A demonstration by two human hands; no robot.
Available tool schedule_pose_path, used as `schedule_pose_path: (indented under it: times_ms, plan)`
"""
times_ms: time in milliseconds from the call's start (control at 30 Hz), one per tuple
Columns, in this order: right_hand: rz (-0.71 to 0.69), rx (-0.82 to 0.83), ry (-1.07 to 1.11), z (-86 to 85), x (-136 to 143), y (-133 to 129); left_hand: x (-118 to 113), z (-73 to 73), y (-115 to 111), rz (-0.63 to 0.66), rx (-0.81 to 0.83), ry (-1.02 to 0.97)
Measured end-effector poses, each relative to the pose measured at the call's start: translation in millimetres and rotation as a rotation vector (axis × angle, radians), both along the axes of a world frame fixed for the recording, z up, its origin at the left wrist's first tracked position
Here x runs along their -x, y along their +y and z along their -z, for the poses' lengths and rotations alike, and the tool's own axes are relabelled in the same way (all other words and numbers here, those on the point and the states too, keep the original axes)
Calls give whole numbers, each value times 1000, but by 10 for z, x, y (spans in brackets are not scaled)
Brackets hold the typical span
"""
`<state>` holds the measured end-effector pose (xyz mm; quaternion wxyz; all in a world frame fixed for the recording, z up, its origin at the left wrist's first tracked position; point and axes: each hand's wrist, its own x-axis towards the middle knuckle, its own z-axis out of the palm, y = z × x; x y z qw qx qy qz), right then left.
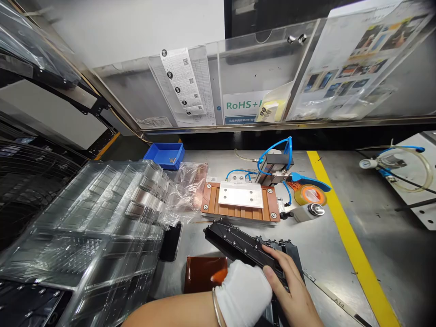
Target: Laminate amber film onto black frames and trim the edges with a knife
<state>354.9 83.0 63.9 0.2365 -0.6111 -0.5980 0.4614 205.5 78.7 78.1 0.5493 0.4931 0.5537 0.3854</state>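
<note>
A long black plastic part with small metal studs lies slantwise at the front of the metal bench. My right hand, bare, has its fingers and thumb on the near end of this part. Beside it, against the part, is my left hand in a white glove, rounded like a fist, its fingertips hidden. More black plastic parts lie beneath and behind my right hand. An amber, shiny flat block rests just left of the glove.
Clear plastic trays are stacked at left, near a phone and a blue bin. A copper-coloured fixture with a white plate and blue air hoses stands behind the parts. To its right are a tape roll and a bottle.
</note>
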Motion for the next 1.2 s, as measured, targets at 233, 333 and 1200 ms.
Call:
schedule_pose_path:
  times_ms: [233,333,1200]
  plan:
    - [115,16,77,-228,47,-56,288,-536,187,381,-56,651]
    - [179,47,96,-335,58,-76,466,-792,363,709,-84,1123]
    - [110,230,197,-126,142,-84,590,-349,408,703,-381,1140]
